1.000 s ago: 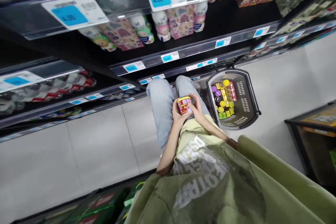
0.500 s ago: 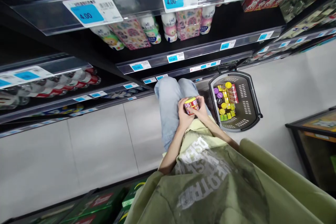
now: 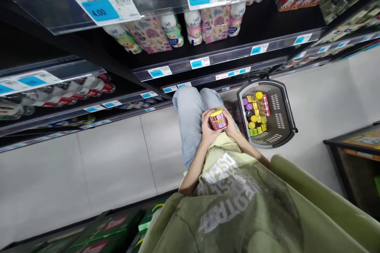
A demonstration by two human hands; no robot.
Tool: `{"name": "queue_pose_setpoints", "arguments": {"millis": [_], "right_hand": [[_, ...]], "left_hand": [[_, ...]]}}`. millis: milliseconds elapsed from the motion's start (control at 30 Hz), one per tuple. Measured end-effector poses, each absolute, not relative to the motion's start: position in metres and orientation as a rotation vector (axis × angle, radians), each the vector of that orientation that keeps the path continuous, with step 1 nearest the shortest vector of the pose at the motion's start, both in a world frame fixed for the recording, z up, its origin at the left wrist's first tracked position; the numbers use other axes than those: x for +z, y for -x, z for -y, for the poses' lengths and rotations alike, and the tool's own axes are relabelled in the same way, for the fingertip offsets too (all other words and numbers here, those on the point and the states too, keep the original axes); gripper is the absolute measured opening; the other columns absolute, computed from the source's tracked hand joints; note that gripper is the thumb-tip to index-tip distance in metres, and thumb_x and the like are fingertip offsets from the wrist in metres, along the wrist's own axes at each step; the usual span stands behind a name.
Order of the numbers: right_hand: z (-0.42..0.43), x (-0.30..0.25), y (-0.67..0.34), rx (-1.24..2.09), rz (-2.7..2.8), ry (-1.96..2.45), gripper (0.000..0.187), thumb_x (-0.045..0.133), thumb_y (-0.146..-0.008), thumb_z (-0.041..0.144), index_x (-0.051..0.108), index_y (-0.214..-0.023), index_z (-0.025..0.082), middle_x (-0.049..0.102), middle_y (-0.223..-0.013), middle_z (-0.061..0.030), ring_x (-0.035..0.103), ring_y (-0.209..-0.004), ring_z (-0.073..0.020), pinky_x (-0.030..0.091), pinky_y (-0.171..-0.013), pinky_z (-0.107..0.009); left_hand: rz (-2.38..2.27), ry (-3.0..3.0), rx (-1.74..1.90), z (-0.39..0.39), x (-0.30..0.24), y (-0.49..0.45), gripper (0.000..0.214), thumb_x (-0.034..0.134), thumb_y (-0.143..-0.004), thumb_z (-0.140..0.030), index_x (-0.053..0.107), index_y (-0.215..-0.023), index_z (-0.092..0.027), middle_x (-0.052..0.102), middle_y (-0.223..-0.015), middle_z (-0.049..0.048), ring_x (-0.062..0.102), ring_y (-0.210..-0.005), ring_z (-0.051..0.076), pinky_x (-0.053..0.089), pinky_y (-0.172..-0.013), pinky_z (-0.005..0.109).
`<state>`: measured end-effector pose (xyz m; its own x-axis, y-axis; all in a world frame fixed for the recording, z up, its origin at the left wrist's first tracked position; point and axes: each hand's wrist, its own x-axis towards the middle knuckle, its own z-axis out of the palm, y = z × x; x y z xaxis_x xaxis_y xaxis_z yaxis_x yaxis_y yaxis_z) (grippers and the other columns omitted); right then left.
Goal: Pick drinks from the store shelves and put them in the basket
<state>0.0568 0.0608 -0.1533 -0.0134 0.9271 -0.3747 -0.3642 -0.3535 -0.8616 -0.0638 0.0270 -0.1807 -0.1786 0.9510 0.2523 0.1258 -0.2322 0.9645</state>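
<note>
A small red jar [image 3: 218, 120] with a yellow lid is held low in front of me, over my jeans-clad legs [image 3: 190, 114]. My left hand [image 3: 207, 127] wraps its left side with curled fingers. My right hand [image 3: 232, 123] grips its right side. Just to the right on the floor stands a dark shopping basket [image 3: 280, 114], which holds several small jars with yellow and purple lids and some green and red packs.
Black store shelves [image 3: 225, 53] with blue price tags run across the top, stocked with small pastel bottles [image 3: 192, 27] and red-and-white bottles [image 3: 74, 91]. Pale floor tiles [image 3: 113, 162] lie to the left. A dark display stand [image 3: 356, 158] sits at the right edge, green boxes [image 3: 113, 229] below.
Both hands have turned the jar slightly and kept it in the same spot; the view shifted a little, the basket has not moved.
</note>
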Motion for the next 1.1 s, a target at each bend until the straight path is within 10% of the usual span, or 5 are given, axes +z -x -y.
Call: {"name": "queue_pose_setpoints", "arguments": {"millis": [333, 1100], "right_hand": [[-0.057, -0.153, -0.066, 1.509, 0.849, 1.303, 0.058, 0.073, -0.089, 0.08, 0.078, -0.101, 0.024, 0.082, -0.113, -0.0075, 0.076, -0.111, -0.0275, 0.064, -0.105, -0.042], [-0.058, -0.145, -0.063, 1.481, 0.929, 1.362, 0.066, 0.069, -0.089, 0.088, 0.078, -0.106, 0.024, 0.082, -0.115, -0.0085, 0.076, -0.111, -0.0294, 0.064, -0.102, -0.044]], "left_hand": [[-1.035, -1.218, 1.381, -0.034, -0.19, 0.073, 0.093, 0.097, -0.07, -0.078, 0.064, -0.139, -0.027, 0.066, -0.142, 0.0138, 0.068, -0.139, 0.035, 0.056, -0.122, 0.051], [-1.021, -1.128, 1.372, -0.032, -0.19, 0.075, 0.094, 0.099, -0.069, -0.074, 0.063, -0.141, -0.027, 0.069, -0.141, 0.0141, 0.072, -0.134, 0.034, 0.06, -0.116, 0.049]]}}
